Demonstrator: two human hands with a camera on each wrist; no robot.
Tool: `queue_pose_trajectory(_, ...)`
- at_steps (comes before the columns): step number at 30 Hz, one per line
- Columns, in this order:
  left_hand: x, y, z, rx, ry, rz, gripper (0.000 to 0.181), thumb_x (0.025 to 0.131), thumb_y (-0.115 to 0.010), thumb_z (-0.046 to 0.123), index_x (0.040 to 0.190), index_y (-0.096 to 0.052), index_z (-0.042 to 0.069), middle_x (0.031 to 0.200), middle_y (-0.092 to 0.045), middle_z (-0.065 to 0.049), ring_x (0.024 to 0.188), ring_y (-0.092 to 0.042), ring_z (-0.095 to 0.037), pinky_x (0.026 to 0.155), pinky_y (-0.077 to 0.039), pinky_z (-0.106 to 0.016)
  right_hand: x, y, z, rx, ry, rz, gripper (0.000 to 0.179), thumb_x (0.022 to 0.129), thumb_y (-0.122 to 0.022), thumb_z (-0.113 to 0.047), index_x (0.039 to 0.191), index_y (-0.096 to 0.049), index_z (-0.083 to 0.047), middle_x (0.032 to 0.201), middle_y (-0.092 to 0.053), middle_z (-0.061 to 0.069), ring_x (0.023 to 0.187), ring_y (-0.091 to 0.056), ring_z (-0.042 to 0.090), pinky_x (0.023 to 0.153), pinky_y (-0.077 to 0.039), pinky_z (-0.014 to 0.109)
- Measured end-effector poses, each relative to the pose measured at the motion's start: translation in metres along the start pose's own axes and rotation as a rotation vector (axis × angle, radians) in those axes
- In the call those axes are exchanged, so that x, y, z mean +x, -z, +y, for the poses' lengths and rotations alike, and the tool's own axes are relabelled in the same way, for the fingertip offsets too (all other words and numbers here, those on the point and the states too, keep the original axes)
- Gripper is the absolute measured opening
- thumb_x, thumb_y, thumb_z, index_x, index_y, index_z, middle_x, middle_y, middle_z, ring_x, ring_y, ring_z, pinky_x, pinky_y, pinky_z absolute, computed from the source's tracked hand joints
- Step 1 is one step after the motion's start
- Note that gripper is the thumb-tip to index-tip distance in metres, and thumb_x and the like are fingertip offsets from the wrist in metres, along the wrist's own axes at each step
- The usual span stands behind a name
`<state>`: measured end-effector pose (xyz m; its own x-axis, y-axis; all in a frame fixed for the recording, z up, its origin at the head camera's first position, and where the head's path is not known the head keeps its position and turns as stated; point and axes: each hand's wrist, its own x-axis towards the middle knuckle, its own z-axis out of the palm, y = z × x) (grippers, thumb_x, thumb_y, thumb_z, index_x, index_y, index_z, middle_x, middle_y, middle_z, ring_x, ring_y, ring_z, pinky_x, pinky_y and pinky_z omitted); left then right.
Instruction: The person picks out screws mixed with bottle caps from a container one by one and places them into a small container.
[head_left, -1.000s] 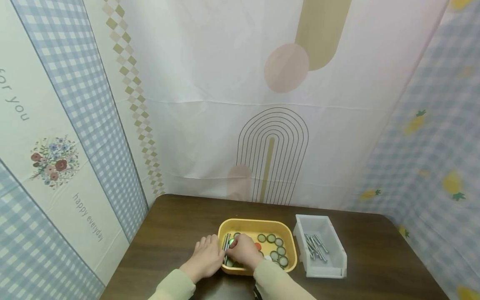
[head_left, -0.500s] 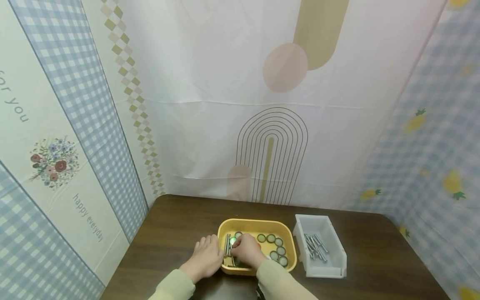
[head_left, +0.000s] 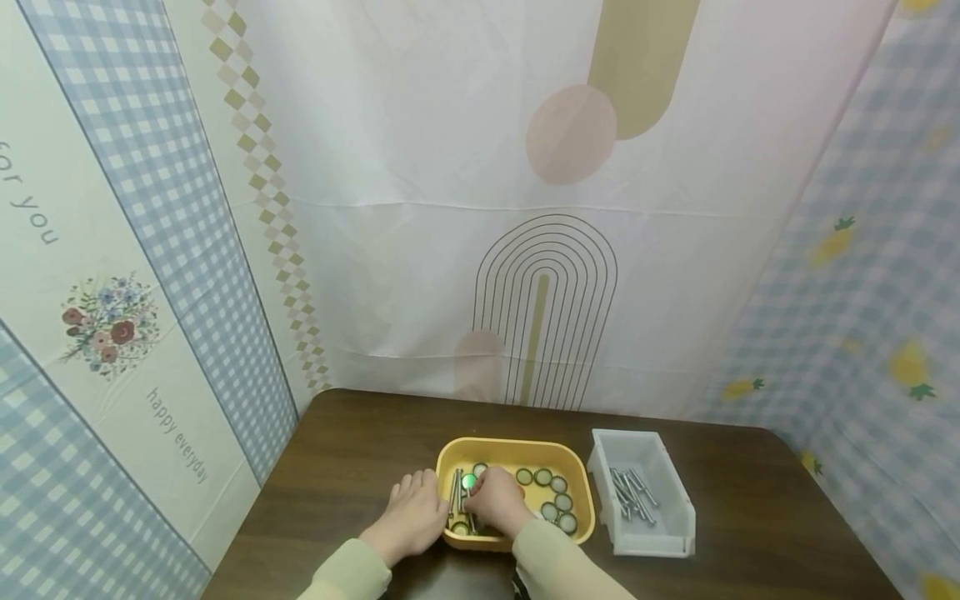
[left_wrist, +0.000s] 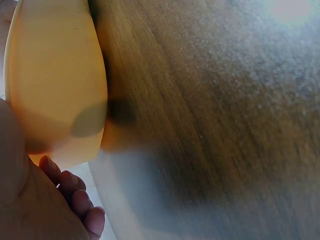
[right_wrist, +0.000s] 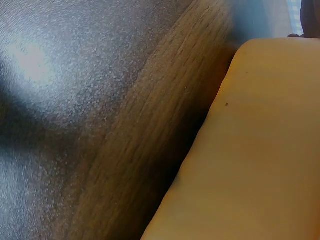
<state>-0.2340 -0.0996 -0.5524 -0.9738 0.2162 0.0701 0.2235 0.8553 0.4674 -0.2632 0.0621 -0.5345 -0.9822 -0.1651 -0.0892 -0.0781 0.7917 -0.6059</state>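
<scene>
My left hand (head_left: 411,512) lies against the left side of a yellow plastic tray (head_left: 517,442), its fingers fairly straight. In the left wrist view its fingers (left_wrist: 75,187) show beside the tray's wall. Reaching inside the tray, my right hand (head_left: 498,502) has curled fingers and pinches a metal bolt (head_left: 472,512), whose head end is hard to make out. To the left of that bolt, other long bolts (head_left: 457,487) lie along the tray's left wall. A bright green disc (head_left: 468,481) is by the fingertips, and several round grey-green discs (head_left: 542,477) are spread at the right.
A translucent white bin (head_left: 681,508) stands right of the tray with several loose bolts (head_left: 632,493) in it. Both containers sit on a dark wooden table (head_left: 360,433). Printed cloth (head_left: 405,275) hangs behind and at both sides.
My right hand has shifted slightly right, with a bolt at its fingertips coming away from those along the left wall. A disc near the front left corner is now uncovered. The left hand stays put.
</scene>
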Motion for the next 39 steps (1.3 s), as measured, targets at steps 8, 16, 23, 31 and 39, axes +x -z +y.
queue_pose_trajectory(8,0.003,0.002,0.002,0.007,0.014,-0.039,0.018,0.094,-0.047,0.025,0.093,-0.044,0.007,0.084,-0.039,-0.005,0.081,-0.036,-0.024,0.073,-0.031,-0.043,0.0,0.0,0.0,0.032,-0.03,0.017,0.03,0.072,-0.079,-0.011,0.057,-0.054,-0.013,0.053,-0.048,-0.003,0.05,-0.046,0.013,0.048,-0.037,0.029)
queue_pose_trajectory(16,0.005,-0.005,0.0,0.015,0.013,-0.008,0.018,0.093,-0.048,0.026,0.09,-0.043,0.009,0.083,-0.039,-0.004,0.08,-0.036,-0.024,0.073,-0.031,-0.043,0.002,-0.001,0.006,0.035,-0.033,0.019,0.041,0.071,-0.078,-0.011,0.05,-0.044,-0.017,0.044,-0.035,-0.008,0.043,-0.037,0.01,0.044,-0.03,0.026)
queue_pose_trajectory(23,0.006,-0.01,-0.001,0.006,0.003,0.015,0.019,0.093,-0.05,0.026,0.09,-0.043,0.009,0.081,-0.038,-0.004,0.079,-0.036,-0.025,0.073,-0.031,-0.044,0.001,0.007,0.017,0.156,0.006,-0.022,0.039,0.076,-0.071,-0.006,0.053,-0.042,-0.016,0.047,-0.034,-0.008,0.041,-0.032,0.008,0.04,-0.026,0.024)
queue_pose_trajectory(31,0.003,-0.003,0.005,-0.006,0.012,-0.011,0.02,0.094,-0.05,0.025,0.094,-0.045,0.006,0.084,-0.04,-0.005,0.081,-0.036,-0.024,0.074,-0.031,-0.044,0.0,0.036,0.029,0.402,0.064,-0.042,0.011,0.082,-0.062,-0.001,0.091,-0.062,0.004,0.077,-0.061,0.006,0.063,-0.059,0.017,0.055,-0.049,0.032)
queue_pose_trajectory(39,0.003,-0.002,0.001,0.006,0.008,-0.001,0.018,0.094,-0.05,0.026,0.092,-0.043,0.009,0.082,-0.038,-0.004,0.079,-0.034,-0.024,0.072,-0.029,-0.041,-0.001,0.066,0.05,0.37,0.083,0.006,0.015,0.088,-0.063,-0.008,0.097,-0.065,0.005,0.079,-0.066,0.01,0.068,-0.064,0.019,0.061,-0.053,0.035)
